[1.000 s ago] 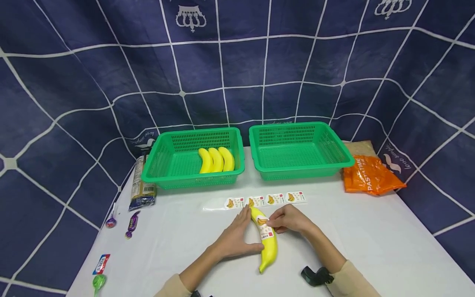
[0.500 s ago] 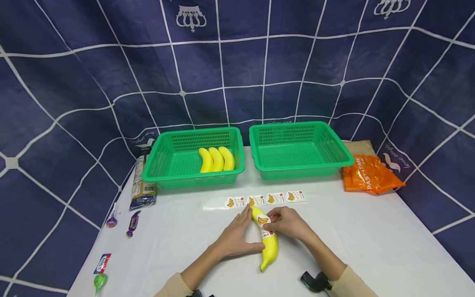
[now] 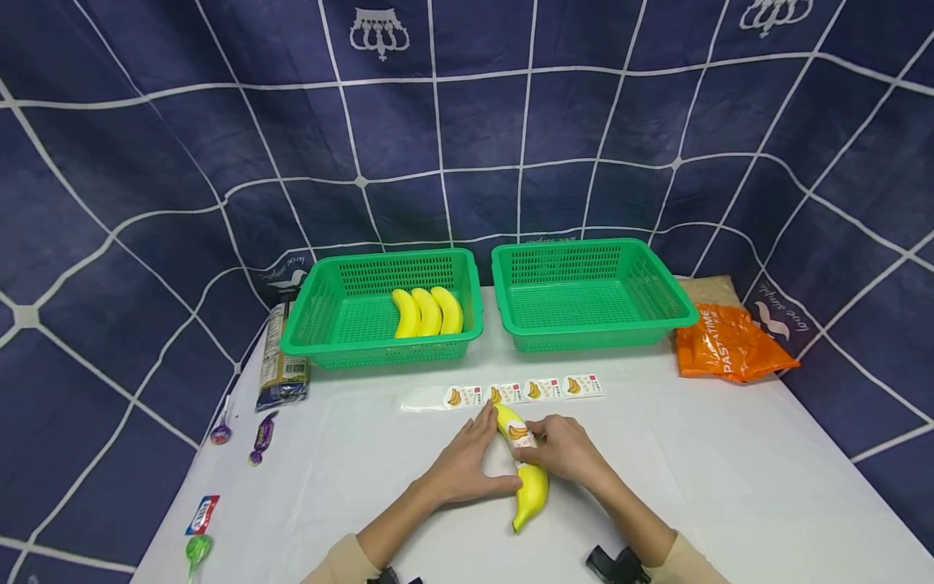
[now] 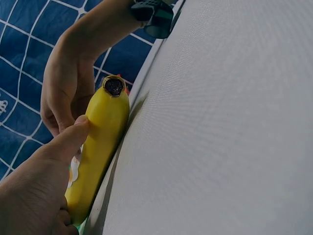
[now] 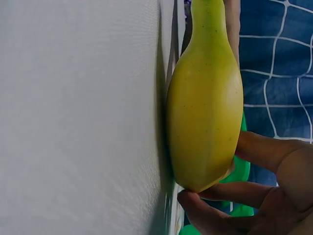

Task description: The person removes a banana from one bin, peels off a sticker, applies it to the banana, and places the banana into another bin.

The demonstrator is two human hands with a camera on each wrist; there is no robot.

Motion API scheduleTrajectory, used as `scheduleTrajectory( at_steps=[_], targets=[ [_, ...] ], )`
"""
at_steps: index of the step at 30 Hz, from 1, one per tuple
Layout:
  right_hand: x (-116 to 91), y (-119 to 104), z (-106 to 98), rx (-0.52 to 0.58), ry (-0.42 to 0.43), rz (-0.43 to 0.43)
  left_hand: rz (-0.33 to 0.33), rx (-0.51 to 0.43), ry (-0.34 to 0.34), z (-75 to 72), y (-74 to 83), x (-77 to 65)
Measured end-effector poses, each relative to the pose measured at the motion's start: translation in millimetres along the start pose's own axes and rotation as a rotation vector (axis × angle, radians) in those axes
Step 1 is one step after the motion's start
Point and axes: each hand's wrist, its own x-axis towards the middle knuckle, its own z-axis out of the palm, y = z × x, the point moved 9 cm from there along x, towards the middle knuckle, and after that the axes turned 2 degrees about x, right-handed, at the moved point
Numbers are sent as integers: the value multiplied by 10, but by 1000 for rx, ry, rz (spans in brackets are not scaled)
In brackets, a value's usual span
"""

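Observation:
A yellow banana (image 3: 533, 488) lies on the white table, one end toward the baskets. Its upper side bears a white sticker (image 3: 519, 434) printed with bananas, partly hidden by a thumb. My left hand (image 3: 467, 464) holds the banana between the thumb near its close end and fingers at its far end; the left wrist view shows that thumb (image 4: 73, 137) on its side. From the right, my right hand (image 3: 565, 450) grips the banana's middle, thumb over the sticker's lower part. In the right wrist view its fingertips (image 5: 188, 198) touch the banana's side.
Beyond the banana lies a strip of several banana stickers (image 3: 533, 390). The left green basket (image 3: 379, 354) contains three bananas; another green basket (image 3: 598, 339) stands right. Packets (image 3: 283, 357) and an orange pasta bag (image 3: 730, 341) flank them. Sweets (image 3: 263, 438) and a green lollipop (image 3: 197, 547) lie left.
My right thumb and fingers have slid down the sticker toward the banana's near end, and the sticker's lower part now lies under the thumb. My left hand has stayed in place.

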Motion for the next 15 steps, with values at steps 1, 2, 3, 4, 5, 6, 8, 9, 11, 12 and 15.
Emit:
scheduleTrajectory(
  at_steps=[1,2,3,4,5,6,8,9,11,12,15],
  targets=[
    [-1,13,5,9,-1,8,-2,-1,0,1,1,-1],
    [-3,24,9,15,0,16,-5,-2,-2,4,0,-2],
    [-5,35,13,22,0,24,-7,-2,-4,6,0,-3],
    [-11,42,16,32,1,29,-9,-1,-6,9,0,-5],
    [-17,45,17,35,2,30,-11,-1,-7,11,-1,-8],
    [-24,45,16,41,4,31,-13,0,-8,14,-2,-11],
    [-35,41,20,37,6,27,-14,3,-8,21,-5,-14],
    [-40,39,24,31,4,27,-14,4,-8,23,-6,-15],
    [-47,29,32,16,0,23,-12,6,-7,25,-8,-14],
    [-48,26,37,10,-2,23,-12,9,-5,23,-9,-10],
    [-45,16,53,-4,-5,24,-11,15,-4,11,-11,1]
  ],
)
